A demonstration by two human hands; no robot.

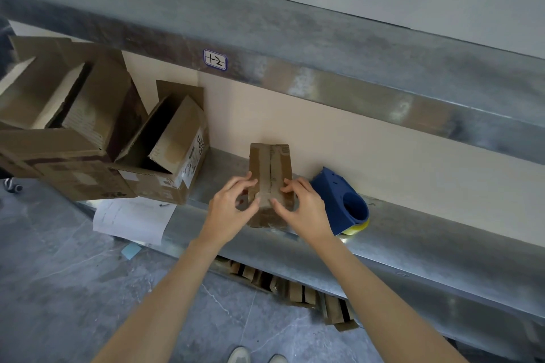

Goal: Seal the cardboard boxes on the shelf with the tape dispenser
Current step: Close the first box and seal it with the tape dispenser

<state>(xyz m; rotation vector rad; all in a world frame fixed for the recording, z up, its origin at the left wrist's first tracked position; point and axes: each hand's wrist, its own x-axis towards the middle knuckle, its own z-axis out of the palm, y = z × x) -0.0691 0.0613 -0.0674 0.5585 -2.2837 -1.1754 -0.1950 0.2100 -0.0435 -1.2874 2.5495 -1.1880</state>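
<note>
The small brown cardboard box (269, 162) is standing on the grey metal shelf (413, 233), near its front edge. The left hand (231, 206) and the right hand (306, 206) are gripping it from either side, with fingers curled over the closed top flaps and thumbs near the centre seam. The blue plastic tape dispenser (333, 194) is lying just right of the box, held by neither hand. Further left, open brown cardboard boxes (165, 150) are sitting on the shelf.

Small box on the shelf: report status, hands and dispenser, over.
Left hand and right hand both hold the small box, flaps closed. Tape dispenser lies on shelf, right of box. Nothing in the way.
</note>
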